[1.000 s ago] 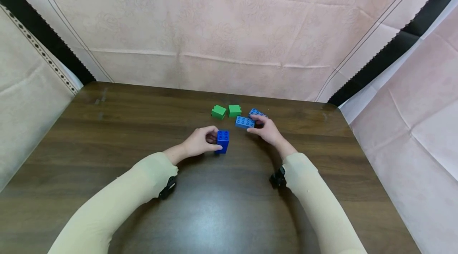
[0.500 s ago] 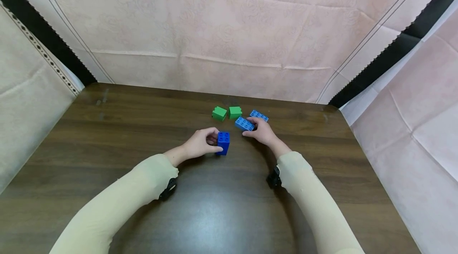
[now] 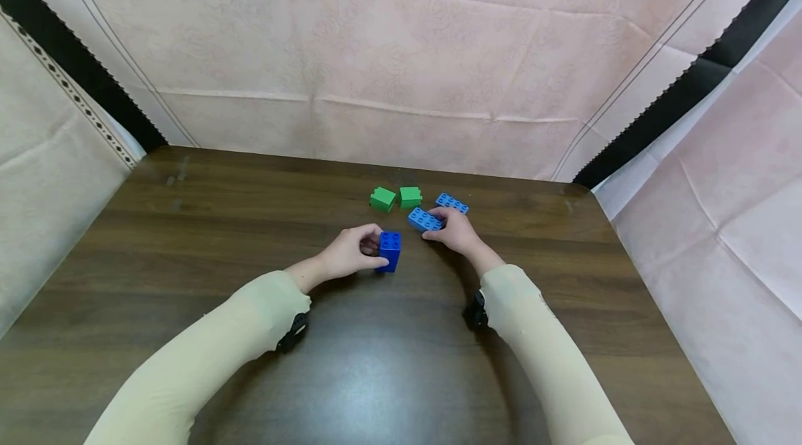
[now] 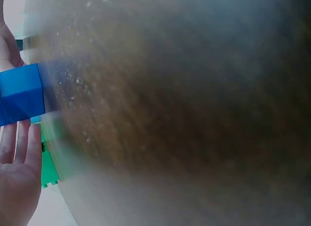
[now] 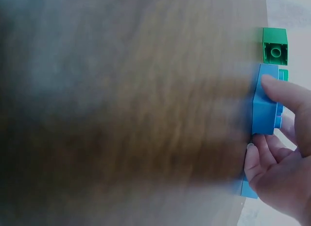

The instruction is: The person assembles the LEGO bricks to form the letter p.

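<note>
My left hand grips a dark blue toy building brick, thumb on its near side and index finger at its far side. The brick stands upright on the table with its studs up. To the right and slightly farther off, my right hand pinches a longer light blue brick, set at a slant with its studs up. In the right wrist view the thumb lies along this light blue brick. A second light blue brick lies just behind the right fingers, partly hidden by them.
Two green bricks, a left one and a right one, lie on the brown wooden table beyond the hands. A pale patterned cloth rises behind the table's far edge.
My right hand has drawn the nearer light blue brick left and a little toward me, turning it to a slant. It has come away from the other light blue brick. My left hand stays put.
</note>
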A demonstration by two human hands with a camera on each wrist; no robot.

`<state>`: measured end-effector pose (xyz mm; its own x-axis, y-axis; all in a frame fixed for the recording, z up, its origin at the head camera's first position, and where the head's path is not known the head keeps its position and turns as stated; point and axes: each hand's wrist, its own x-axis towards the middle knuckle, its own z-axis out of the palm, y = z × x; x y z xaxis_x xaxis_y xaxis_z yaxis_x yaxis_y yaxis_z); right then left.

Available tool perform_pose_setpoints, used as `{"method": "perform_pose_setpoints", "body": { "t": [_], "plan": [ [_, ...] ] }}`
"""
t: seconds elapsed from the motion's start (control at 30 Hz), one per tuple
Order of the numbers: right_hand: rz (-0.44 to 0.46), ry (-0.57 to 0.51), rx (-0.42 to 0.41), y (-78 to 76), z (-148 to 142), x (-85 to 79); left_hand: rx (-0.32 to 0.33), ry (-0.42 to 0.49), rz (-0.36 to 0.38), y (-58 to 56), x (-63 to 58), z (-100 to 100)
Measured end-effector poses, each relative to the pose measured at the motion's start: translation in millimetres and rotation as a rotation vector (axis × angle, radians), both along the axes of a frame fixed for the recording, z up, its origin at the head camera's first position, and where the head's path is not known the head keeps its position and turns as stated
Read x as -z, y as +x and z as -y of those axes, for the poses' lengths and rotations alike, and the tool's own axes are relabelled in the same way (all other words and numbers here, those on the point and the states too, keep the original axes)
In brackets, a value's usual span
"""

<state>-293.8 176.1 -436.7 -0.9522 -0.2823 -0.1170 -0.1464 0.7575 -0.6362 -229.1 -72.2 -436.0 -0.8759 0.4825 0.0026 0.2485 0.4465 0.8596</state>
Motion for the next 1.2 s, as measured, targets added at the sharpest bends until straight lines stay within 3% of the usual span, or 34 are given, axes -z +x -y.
{"method": "perform_pose_setpoints", "body": {
  "t": [0.67,0.9,1.2],
  "plan": [
    [0.046,-0.048,0.065,-0.6,-2.8,1.4,0.001,-0.022,-0.027,0.5,2.1,0.2],
    [0.063,-0.083,0.075,3.6,-5.8,-1.4,0.006,-0.041,-0.026,2.3,-1.3,0.8],
    [0.079,-0.185,0.054,13.6,-6.8,-12.3,-0.014,0.005,-0.044,2.6,-12.0,-0.7]
  ]
}}
